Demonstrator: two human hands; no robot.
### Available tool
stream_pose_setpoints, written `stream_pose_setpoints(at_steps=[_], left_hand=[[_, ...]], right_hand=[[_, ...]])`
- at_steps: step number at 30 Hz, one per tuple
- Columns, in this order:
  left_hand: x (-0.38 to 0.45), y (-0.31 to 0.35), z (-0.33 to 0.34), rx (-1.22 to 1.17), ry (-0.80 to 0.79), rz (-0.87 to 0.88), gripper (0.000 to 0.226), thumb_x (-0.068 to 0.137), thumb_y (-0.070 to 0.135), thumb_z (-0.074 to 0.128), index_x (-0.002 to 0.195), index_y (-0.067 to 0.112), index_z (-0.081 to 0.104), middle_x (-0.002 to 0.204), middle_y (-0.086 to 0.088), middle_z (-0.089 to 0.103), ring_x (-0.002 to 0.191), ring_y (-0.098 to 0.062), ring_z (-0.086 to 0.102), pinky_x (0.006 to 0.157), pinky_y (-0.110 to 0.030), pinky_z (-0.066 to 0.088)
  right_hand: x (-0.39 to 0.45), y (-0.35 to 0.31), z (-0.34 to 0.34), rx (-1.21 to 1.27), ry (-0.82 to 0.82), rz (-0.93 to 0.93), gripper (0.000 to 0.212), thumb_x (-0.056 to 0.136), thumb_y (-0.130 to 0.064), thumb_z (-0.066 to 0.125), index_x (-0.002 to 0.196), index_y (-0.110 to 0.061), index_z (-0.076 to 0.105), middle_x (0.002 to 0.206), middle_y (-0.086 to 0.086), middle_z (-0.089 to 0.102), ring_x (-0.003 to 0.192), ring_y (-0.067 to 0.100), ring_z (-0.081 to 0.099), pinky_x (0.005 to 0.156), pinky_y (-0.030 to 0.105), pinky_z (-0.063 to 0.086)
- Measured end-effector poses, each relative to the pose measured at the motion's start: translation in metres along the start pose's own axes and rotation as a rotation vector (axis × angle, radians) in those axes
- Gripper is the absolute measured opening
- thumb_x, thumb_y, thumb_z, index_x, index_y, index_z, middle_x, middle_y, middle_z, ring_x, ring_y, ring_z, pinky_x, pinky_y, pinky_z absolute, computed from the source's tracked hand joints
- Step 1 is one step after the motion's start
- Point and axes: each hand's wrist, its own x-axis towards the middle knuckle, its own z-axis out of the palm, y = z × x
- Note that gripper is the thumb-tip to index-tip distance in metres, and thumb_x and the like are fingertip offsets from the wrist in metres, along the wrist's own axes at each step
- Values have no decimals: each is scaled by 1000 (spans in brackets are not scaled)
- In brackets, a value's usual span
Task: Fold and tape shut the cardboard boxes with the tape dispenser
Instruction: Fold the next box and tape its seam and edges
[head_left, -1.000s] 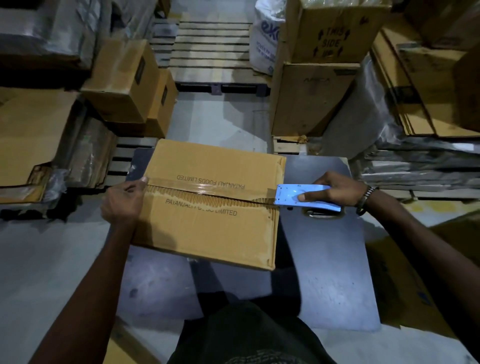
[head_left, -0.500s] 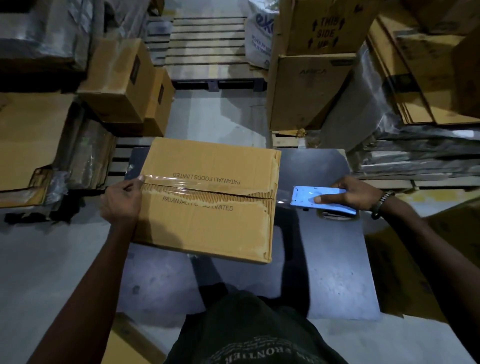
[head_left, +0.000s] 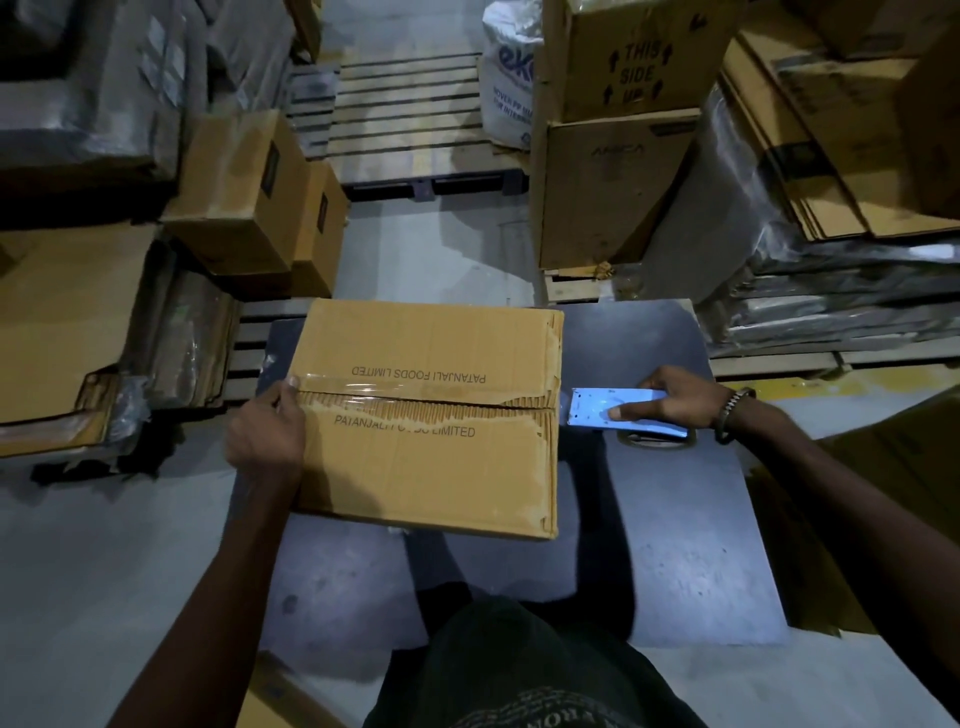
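A closed cardboard box (head_left: 426, 415) is seen lying at the far left of a dark table (head_left: 675, 545), its flaps joined by clear tape (head_left: 363, 392) along the centre seam. The box's left edge is gripped by the left hand (head_left: 265, 441), thumb pressed on the tape end. Just beyond the box's right edge, a blue dispenser (head_left: 613, 410) is gripped by the right hand (head_left: 680, 397).
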Motion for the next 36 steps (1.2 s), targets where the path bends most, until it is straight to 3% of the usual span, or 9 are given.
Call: stream_pose_setpoints(at_steps=[3, 5, 7, 13, 16, 18, 28, 32, 36], left_hand=[[-5, 2, 11, 55, -61, 142, 56, 112, 46, 33, 146, 7, 56, 130, -31, 64, 121, -52, 61, 96, -58, 50], [-9, 3, 21, 151, -95, 323, 64, 112, 45, 22, 161, 6, 33, 160, -27, 42, 150, -45, 38, 119, -61, 33], [-20, 10, 33, 277, -148, 476, 74, 109, 53, 6, 167, 9, 16, 173, -19, 18, 161, -35, 11, 128, -60, 11], [-111, 78, 55, 317, -386, 866, 91, 100, 79, 1, 165, 19, -18, 173, -8, -24, 160, -24, -23, 130, -56, -5], [-159, 113, 66, 325, -477, 1095, 94, 97, 84, 3, 165, 23, -21, 172, -6, -29, 158, -22, -28, 129, -57, -6], [-180, 130, 75, 321, -474, 1185, 98, 96, 86, 7, 167, 21, -14, 174, -4, -22, 160, -20, -24, 129, -56, -3], [-188, 139, 90, 370, -433, 1244, 95, 101, 70, 27, 167, 14, -14, 174, -8, -21, 161, -23, -18, 129, -57, 4], [-189, 138, 89, 368, -422, 1226, 96, 103, 68, 26, 166, 9, -14, 175, -10, -18, 162, -23, -16, 130, -55, 5], [-190, 138, 89, 373, -403, 1196, 96, 103, 69, 25, 166, 5, -11, 174, -14, -17, 161, -27, -17, 131, -54, 6]], right_hand=[[8, -3, 5, -26, -5, 2, 56, 77, -69, 71, 83, -14, 79, 70, 1, 75, 56, 8, 65, 53, 20, 43], [12, -3, 7, -29, -11, 2, 60, 73, -73, 69, 83, -15, 79, 70, 0, 76, 60, 12, 68, 55, 23, 46], [13, -3, 9, -21, -9, -1, 60, 73, -73, 69, 82, -14, 79, 68, -1, 75, 59, 11, 68, 55, 23, 46], [10, 4, 19, 13, 30, 7, 57, 78, -70, 71, 81, -14, 79, 69, 2, 76, 57, 12, 66, 54, 22, 45], [9, 12, 27, 73, 62, 19, 61, 74, -77, 72, 75, -16, 78, 66, -1, 74, 58, 20, 67, 57, 28, 44], [5, 13, 32, 103, 94, 17, 55, 77, -71, 74, 61, -18, 69, 53, -6, 62, 49, 12, 53, 53, 24, 36], [-1, 26, 54, 436, 97, 71, 46, 85, -52, 79, 62, -15, 65, 56, -1, 54, 48, 11, 45, 51, 21, 33], [-8, 30, 70, 766, 10, 169, 31, 92, -40, 74, 91, -9, 73, 69, 1, 64, 55, 9, 52, 54, 20, 39], [-16, 45, 94, 1066, 43, 279, 38, 93, -33, 73, 112, 0, 74, 68, 2, 67, 50, 9, 55, 46, 19, 42]])
